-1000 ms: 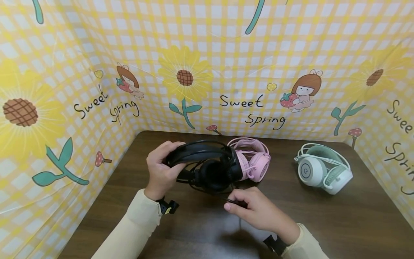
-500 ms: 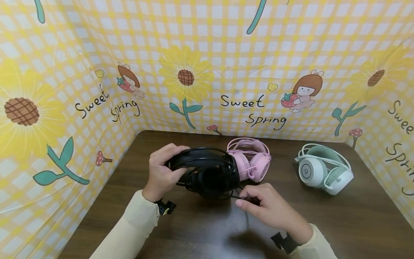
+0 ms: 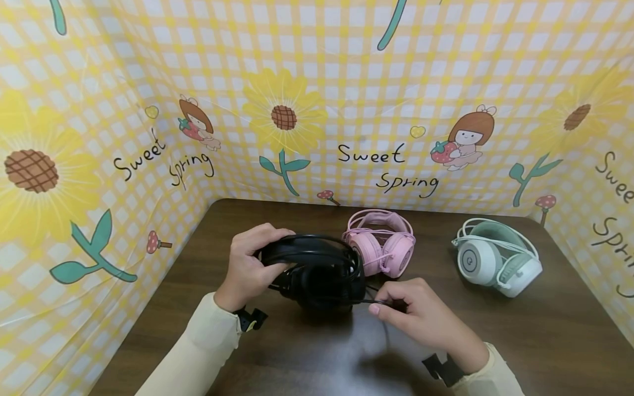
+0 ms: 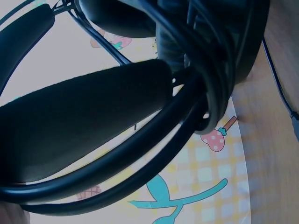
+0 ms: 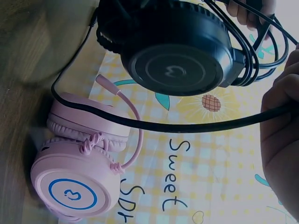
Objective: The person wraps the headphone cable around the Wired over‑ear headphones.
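My left hand [image 3: 250, 267] grips a black headset [image 3: 317, 278] by one end of its headband, thumb below and fingers over the top. In the right wrist view its round earcup [image 5: 175, 70] faces the camera, with loops of cable wound about the headband. To the right, my right hand [image 3: 418, 311] pinches a black cable [image 5: 187, 127] that stretches toward the headset. The left wrist view shows the padded headband [image 4: 88, 116] close up, with most of the left hand out of frame.
A pink headset [image 3: 386, 250] with a microphone boom [image 5: 133, 105] sits just behind the black one. Farther right on the dark wooden table [image 3: 297, 363] lies a white and mint-green headset [image 3: 497, 258]. Yellow checked cloth [image 3: 317, 66] walls the back and sides.
The black headset has come slightly down and turned a little in my left hand, uncovering more of the pink headset. My right hand has moved right with the cable, which is now stretched straighter.
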